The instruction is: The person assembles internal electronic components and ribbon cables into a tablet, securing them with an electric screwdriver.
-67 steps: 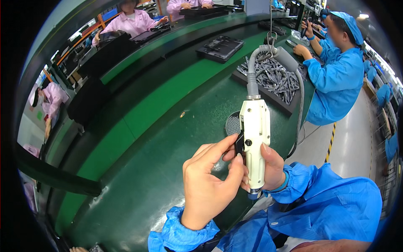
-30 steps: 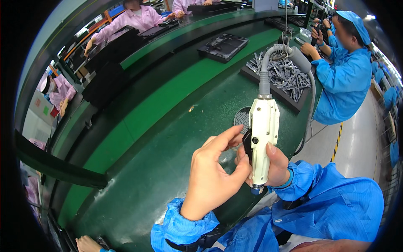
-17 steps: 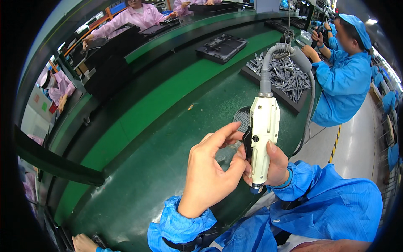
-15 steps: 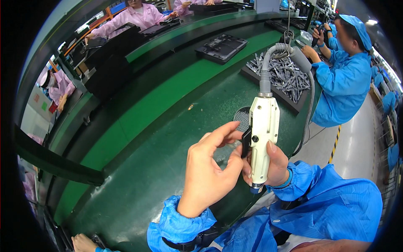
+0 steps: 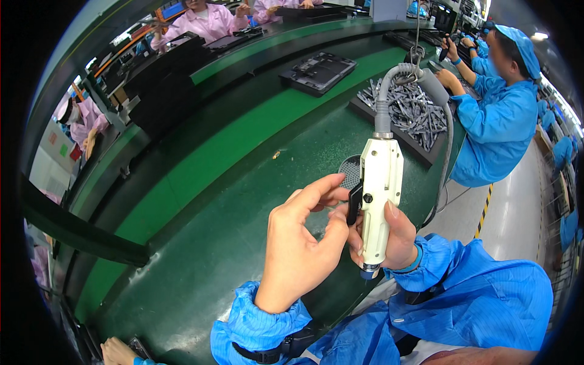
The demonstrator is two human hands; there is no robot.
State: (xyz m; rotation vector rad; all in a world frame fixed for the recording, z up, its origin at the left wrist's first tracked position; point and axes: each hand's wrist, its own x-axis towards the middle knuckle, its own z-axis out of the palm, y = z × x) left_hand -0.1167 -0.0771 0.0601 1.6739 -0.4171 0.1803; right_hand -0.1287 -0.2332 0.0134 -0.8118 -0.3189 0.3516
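Blue pinstriped smock sleeves w/ elastic cuffs, dark strap on left forearm, bare hands

Left of the white electric screwdriver (image 5: 378,201) we found bare green table (image 5: 201,243) open for passing. Beyond the screwdriver, a round mesh dish (image 5: 350,171), a tray of metal parts (image 5: 404,115) and a black fixture (image 5: 318,71) blocked the way.

Screwdriver (image 5: 378,201) at centre frame above the desk (image 5: 201,243), parts tray (image 5: 407,112) upper right behind it, round dish (image 5: 350,171) just left.
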